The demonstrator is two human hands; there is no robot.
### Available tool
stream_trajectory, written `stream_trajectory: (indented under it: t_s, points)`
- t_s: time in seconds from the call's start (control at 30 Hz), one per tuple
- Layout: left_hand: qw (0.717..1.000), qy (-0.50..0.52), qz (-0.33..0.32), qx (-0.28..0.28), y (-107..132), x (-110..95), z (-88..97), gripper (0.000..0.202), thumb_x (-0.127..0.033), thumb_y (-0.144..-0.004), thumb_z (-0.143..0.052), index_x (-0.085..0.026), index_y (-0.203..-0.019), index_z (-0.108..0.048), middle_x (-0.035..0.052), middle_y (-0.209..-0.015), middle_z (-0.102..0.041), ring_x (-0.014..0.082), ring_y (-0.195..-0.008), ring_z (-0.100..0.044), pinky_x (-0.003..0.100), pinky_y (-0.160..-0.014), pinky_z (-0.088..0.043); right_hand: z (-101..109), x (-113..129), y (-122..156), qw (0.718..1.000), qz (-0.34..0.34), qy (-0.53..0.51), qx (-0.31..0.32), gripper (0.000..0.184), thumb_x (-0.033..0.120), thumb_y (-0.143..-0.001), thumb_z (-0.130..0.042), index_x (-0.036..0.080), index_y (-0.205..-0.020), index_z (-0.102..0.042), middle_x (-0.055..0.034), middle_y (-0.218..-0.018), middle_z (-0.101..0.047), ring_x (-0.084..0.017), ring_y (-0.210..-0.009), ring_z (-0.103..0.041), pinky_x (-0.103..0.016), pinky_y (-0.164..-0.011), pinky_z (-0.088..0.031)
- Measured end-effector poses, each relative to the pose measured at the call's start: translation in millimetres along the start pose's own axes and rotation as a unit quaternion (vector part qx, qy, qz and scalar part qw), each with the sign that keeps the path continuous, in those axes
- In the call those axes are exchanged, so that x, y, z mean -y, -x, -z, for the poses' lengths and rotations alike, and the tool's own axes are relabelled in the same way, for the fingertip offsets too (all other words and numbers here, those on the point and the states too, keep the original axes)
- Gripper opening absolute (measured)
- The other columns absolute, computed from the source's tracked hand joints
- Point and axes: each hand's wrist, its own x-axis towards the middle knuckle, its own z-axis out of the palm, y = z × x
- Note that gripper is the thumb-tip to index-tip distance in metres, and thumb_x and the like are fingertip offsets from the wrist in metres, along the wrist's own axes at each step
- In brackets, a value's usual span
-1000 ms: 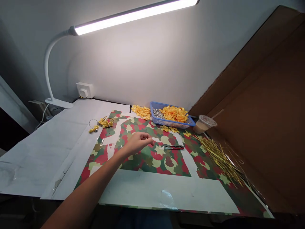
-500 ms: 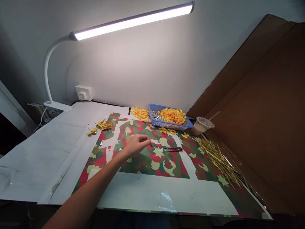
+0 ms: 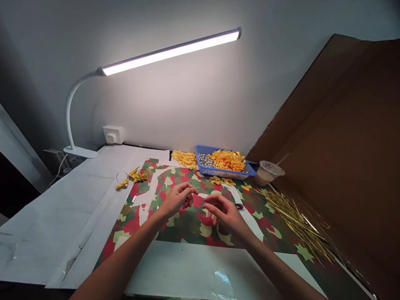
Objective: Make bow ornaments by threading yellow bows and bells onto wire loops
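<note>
Over the middle of the camouflage-patterned sheet (image 3: 187, 227), my left hand (image 3: 179, 200) has thumb and forefinger pinched together. Whatever is between those fingertips, if anything, is too small to make out. My right hand (image 3: 225, 213) is just to its right, thumb and fingers apart, with nothing visible in it. The two hands do not touch. Behind the right hand lies a pair of small snips (image 3: 239, 206), mostly hidden, with only a dark and red end showing. Yellow bow-like pieces (image 3: 222, 181) lie beyond the hands, in front of a blue basket (image 3: 212, 171).
The basket holds more yellow pieces (image 3: 229, 160) and silvery beads (image 3: 206, 160). A yellow pile (image 3: 184, 158) sits beside it. Rings with yellow bows (image 3: 137, 175) lie left; a lidded cup (image 3: 268, 173), gold-green stems (image 3: 293, 223) and cardboard (image 3: 337, 146) stand right. A lamp (image 3: 171, 52) shines above.
My right hand has come in from the lower right and now covers most of the snips. My left hand stays pinched in nearly the same place. The view has tilted slightly upward.
</note>
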Motion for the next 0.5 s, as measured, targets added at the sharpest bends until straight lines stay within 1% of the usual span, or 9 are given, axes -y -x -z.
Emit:
stream_trajectory:
  t_s: [0.03, 0.1, 0.13, 0.2, 0.3, 0.4, 0.5]
  points:
    - [1.0, 0.007, 0.001, -0.006, -0.7, 0.4, 0.2, 0.019, -0.036, -0.073, -0.055, -0.018, -0.066, -0.053, -0.0048, -0.043, -0.051, 0.0089, -0.039, -0.043, 0.021, -0.043, -0.032, -3.0, -2.0, -11.7, 0.999, -0.001, -0.028, 0.035, 0.039, 0.052, -0.071, -0.068, 0.021, -0.093, -0.061, 0.0003, -0.077, -0.06, -0.01, -0.052, -0.051, -0.024, -0.049, -0.044]
    - [1.0, 0.019, 0.001, -0.019, -1.9, 1.6, 0.9, 0.02, -0.036, -0.073, -0.056, -0.018, -0.066, -0.052, -0.0028, -0.044, -0.056, 0.0099, -0.041, -0.048, 0.021, -0.045, -0.036, -7.9, -7.0, -27.9, 0.996, 0.013, -0.048, 0.067, 0.038, 0.052, -0.07, -0.068, 0.021, -0.092, -0.064, -0.0011, -0.083, -0.062, -0.013, -0.063, -0.056, -0.025, -0.054, -0.047]
    - [0.999, 0.024, 0.0, -0.027, -2.5, 2.2, 1.4, 0.02, -0.036, -0.073, -0.056, -0.018, -0.066, -0.052, -0.0023, -0.045, -0.057, 0.0101, -0.042, -0.049, 0.021, -0.046, -0.037, -9.6, -9.2, -33.4, 0.995, 0.02, -0.053, 0.081, 0.037, 0.051, -0.069, -0.069, 0.021, -0.089, -0.065, -0.0014, -0.083, -0.062, -0.015, -0.067, -0.057, -0.026, -0.057, -0.048]
    - [0.998, 0.033, -0.001, -0.048, -3.6, 3.6, 2.7, 0.019, -0.035, -0.073, -0.056, -0.018, -0.067, -0.052, -0.0021, -0.045, -0.058, 0.0103, -0.043, -0.051, 0.02, -0.046, -0.037, -10.9, -12.7, -41.2, 0.993, 0.036, -0.056, 0.097, 0.034, 0.05, -0.067, -0.071, 0.02, -0.083, -0.067, -0.001, -0.079, -0.063, -0.015, -0.069, -0.057, -0.026, -0.06, -0.048]
    - [0.996, 0.045, -0.001, -0.076, -5.7, 5.2, 4.5, 0.019, -0.035, -0.072, -0.056, -0.018, -0.067, -0.051, -0.0018, -0.047, -0.059, 0.0107, -0.045, -0.053, 0.019, -0.045, -0.036, -9.7, -18.3, -47.1, 0.991, 0.06, -0.055, 0.102, 0.032, 0.05, -0.067, -0.071, 0.02, -0.077, -0.067, -0.0001, -0.073, -0.063, -0.014, -0.066, -0.056, -0.027, -0.063, -0.046]
    - [0.994, 0.055, 0.006, -0.094, -7.2, 5.7, 4.7, 0.02, -0.037, -0.071, -0.057, -0.018, -0.068, -0.05, -0.002, -0.048, -0.059, 0.0108, -0.045, -0.054, 0.019, -0.045, -0.037, -7.9, -27.0, -46.9, 0.991, 0.079, -0.047, 0.096, 0.034, 0.052, -0.069, -0.07, 0.02, -0.078, -0.067, -0.0019, -0.077, -0.066, -0.016, -0.07, -0.058, -0.028, -0.066, -0.046]
    - [0.994, 0.058, 0.017, -0.094, -6.5, 4.5, 1.9, 0.02, -0.036, -0.07, -0.057, -0.018, -0.068, -0.051, -0.0015, -0.049, -0.061, 0.0107, -0.046, -0.055, 0.019, -0.046, -0.038, -7.7, -32.8, -45.0, 0.991, 0.094, -0.031, 0.089, 0.036, 0.055, -0.072, -0.066, 0.02, -0.08, -0.067, -0.0032, -0.08, -0.068, -0.017, -0.074, -0.06, -0.028, -0.066, -0.046]
